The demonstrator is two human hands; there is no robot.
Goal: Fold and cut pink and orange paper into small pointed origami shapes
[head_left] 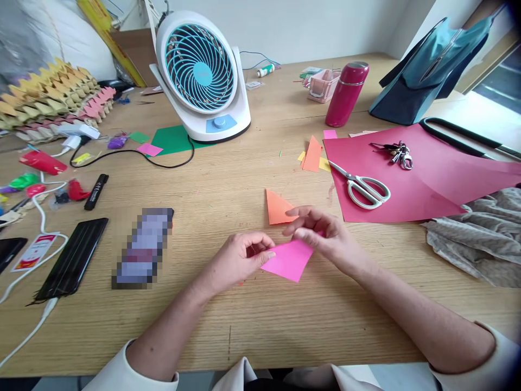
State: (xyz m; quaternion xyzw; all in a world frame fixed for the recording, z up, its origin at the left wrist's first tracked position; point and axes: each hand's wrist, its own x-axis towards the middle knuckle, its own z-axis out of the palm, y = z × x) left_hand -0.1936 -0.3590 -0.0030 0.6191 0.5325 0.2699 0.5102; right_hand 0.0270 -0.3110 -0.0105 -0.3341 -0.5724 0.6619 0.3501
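Observation:
Between my two hands is a bright pink piece of paper (291,260), held just above the wooden table near its front. My left hand (252,252) pinches its left corner between thumb and fingers. At the upper right edge, my right hand (321,233) grips the same paper with the thumb on top; its index finger stretches out over an orange folded paper (277,209) lying just behind. Part of that orange piece is hidden by the right fingers.
Scissors (364,190) and keys (399,152) lie on red paper (407,201) at the right. Farther back stand a fan (203,73), a magenta flask (348,95) and a blue bag (423,70). A phone (144,247), a black marker (96,191) and cables are on the left.

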